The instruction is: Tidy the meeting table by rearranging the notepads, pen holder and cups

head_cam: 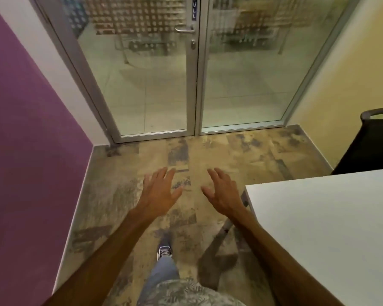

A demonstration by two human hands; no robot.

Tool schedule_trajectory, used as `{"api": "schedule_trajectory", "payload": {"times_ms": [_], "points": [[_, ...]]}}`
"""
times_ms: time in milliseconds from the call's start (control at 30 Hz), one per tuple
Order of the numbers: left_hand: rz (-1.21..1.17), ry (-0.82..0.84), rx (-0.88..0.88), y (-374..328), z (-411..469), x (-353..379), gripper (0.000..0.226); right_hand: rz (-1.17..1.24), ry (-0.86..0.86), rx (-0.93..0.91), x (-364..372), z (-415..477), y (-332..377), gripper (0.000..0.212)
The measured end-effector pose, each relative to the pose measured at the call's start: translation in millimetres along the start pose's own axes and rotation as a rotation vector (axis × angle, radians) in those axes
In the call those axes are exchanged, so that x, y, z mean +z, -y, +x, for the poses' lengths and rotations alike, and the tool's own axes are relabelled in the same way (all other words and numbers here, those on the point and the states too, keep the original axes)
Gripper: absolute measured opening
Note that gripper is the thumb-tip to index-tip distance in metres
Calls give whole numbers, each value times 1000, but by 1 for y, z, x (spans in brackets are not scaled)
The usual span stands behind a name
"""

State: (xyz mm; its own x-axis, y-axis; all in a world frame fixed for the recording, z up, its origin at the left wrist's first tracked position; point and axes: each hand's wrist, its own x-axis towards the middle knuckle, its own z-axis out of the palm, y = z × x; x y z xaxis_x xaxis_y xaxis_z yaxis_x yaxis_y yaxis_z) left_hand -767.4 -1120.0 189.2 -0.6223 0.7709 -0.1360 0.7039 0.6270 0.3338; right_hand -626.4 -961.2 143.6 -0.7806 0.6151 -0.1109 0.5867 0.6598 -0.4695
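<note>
**Holding the left hand (158,195) and right hand (223,193) out, spread, above the floor (208,151)**

Nearest the camera are the hem of a patterned shirt (186,292) and a leg in blue jeans (161,277). A dark laced shoe (164,251) is set forward on the floor. Both bare forearms stretch ahead, angling slightly toward each other. The hands hang side by side but apart, palms down, fingers straight and fanned, thumbs turned inward. They grip nothing and touch nothing.

Just to the right of the right forearm is the corner of a white tabletop (329,228), with a slanted metal leg (227,226) under its edge. Where the notepads, pen holder and cups lie cannot be told from this view.

Beyond the tabletop stands a black chair (372,142) against a yellow wall (341,85). A purple wall (27,129) runs along the left. Straight ahead is a shut glass door (142,85) in a metal frame, with a lever handle (184,29) near its top.
</note>
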Motion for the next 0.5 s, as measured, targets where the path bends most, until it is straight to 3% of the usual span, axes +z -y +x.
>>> {"api": "schedule_trajectory", "payload": {"times_ms": [500], "points": [[100,139,404,-18,316,-26,78,21,-220,272,-57,238,-34,62]]}}
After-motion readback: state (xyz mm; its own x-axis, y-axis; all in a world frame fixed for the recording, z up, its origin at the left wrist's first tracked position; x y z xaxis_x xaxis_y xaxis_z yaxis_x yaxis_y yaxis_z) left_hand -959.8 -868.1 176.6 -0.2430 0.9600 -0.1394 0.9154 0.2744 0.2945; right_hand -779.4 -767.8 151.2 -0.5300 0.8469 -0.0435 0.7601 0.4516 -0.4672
